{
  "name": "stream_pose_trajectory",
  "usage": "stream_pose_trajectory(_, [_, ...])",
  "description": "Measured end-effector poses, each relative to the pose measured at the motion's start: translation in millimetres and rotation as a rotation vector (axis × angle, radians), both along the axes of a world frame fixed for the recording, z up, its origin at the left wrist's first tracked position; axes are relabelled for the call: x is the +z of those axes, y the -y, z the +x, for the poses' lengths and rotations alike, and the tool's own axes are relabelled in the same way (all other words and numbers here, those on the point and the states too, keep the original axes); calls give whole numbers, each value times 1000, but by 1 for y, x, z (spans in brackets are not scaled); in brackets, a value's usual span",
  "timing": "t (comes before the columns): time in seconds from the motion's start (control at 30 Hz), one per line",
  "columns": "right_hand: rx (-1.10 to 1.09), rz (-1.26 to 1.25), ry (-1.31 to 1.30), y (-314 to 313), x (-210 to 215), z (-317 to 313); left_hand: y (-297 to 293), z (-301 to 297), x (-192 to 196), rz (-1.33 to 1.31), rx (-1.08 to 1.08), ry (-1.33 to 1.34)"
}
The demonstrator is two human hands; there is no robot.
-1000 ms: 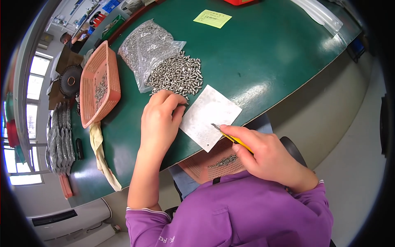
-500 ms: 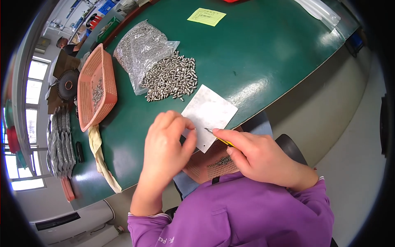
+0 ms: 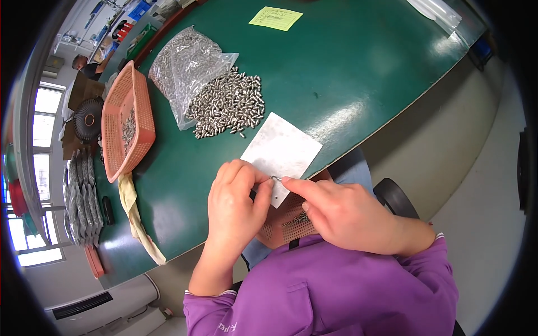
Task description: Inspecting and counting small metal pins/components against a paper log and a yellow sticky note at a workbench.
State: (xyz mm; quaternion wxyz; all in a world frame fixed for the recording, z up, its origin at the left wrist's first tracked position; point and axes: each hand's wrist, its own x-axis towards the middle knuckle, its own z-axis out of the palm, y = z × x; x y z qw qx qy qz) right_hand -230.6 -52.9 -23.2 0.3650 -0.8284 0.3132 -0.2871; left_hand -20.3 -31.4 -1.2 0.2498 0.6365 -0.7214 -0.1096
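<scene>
Over the white card (image 3: 284, 144), the left hand (image 3: 234, 196) narrowly pinched what seemed a metal pin (image 3: 273, 177), probably steadying it against the knife (image 3: 278, 179) gripped by the right hand (image 3: 350, 215), while the pin heap (image 3: 230, 106) lay beyond the card's left, seemingly for easy reach.

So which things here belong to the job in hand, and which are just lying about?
Likely part of the job:
left hand, apparently pinching a tiny part
right hand, with a blade
white sheet
metal pile
bag beside it
lap basket

Probably just lying about:
yellow slip
cloth
grey packets
table basket, though it holds small pieces
</scene>
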Motion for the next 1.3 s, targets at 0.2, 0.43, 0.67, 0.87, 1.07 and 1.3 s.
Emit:
stream_pose_trajectory(0.2, [26, 22, 19, 4, -2, -1, 1, 1, -1, 2, -4, -24])
stream_pose_trajectory(0.43, [54, 2, -100, 7, 12, -1, 3, 1, 2, 11, -15, -21])
stream_pose_trajectory(0.67, [76, -25, -154, 8, 19, 0, 0, 1, 1, 5, -8, -10])
stream_pose_trajectory(0.87, [-59, 28, 126, 9, 12, -13, -14, 3, 29, 184, -167, -183])
stream_pose_trajectory(1.07, [-52, 58, 147, 5, 8, -18, 46, 33, -1, -176, 24, 142])
stream_pose_trajectory(1.3, [-42, 57, 135, 4, 5, -19, 56, 41, -4, -150, -16, 236])
